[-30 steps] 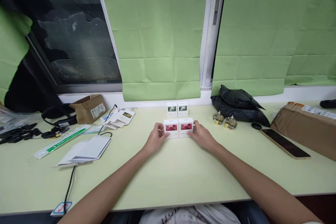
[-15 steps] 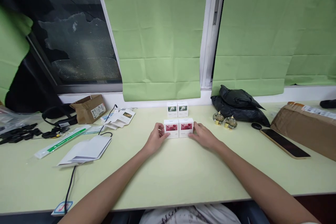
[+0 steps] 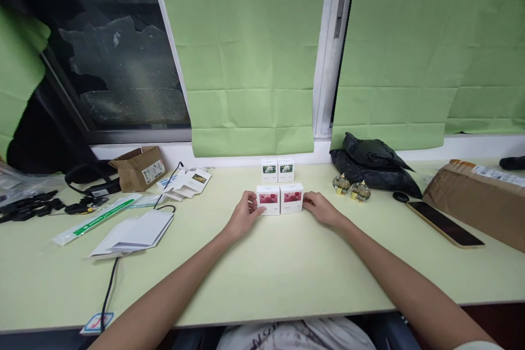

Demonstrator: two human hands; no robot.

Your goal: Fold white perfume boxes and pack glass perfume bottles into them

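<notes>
Two small white boxes with pink flower pictures stand side by side on the table, a left box (image 3: 268, 200) and a right box (image 3: 291, 199). My left hand (image 3: 243, 213) grips the left box, its thumb across the front corner and fingers along the side. Against the right box's outer side rest the bent fingertips of my right hand (image 3: 321, 209); its thumb is off the front face and it does not grip the box. Behind them stand two more white boxes with white flower pictures, a left one (image 3: 269, 170) and a right one (image 3: 286, 170).
Two gold-and-glass ornaments (image 3: 360, 191), black plastic bags (image 3: 373, 163), a phone (image 3: 445, 223) and a large carton (image 3: 478, 202) are at right. Left lie folded papers (image 3: 141, 232), a black cable (image 3: 109, 290), a green-striped sleeve (image 3: 98, 221) and an open brown box (image 3: 141, 170).
My right thumb has come off the front of the right box and drawn back to its side. The left hand keeps its grip; the boxes have hardly moved.
</notes>
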